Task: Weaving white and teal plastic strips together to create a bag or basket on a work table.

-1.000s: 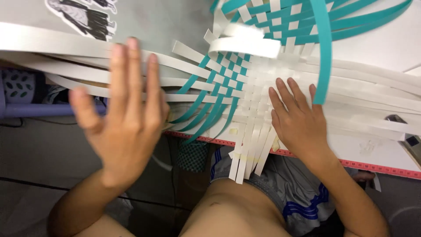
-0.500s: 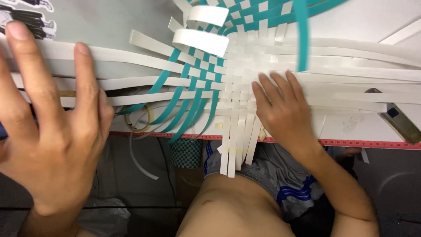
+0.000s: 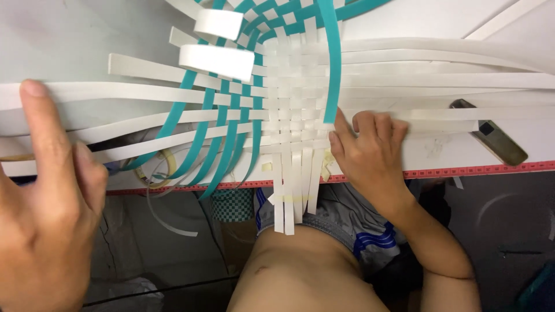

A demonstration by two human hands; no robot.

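The white table (image 3: 462, 23) carries everything, so the woven mat (image 3: 289, 98) of white and teal strips lies flat on it, its loose white ends hanging over the near edge toward you. Your left hand (image 3: 40, 231) is raised well left of the mat, open and holding nothing, fingers spread near the long white strips (image 3: 115, 92). Your right hand (image 3: 370, 156) presses palm-down on the mat's right edge, probably to pin the weave; fingers flat, not gripping. A dark flat tool (image 3: 491, 138) lies right of the mat, apart
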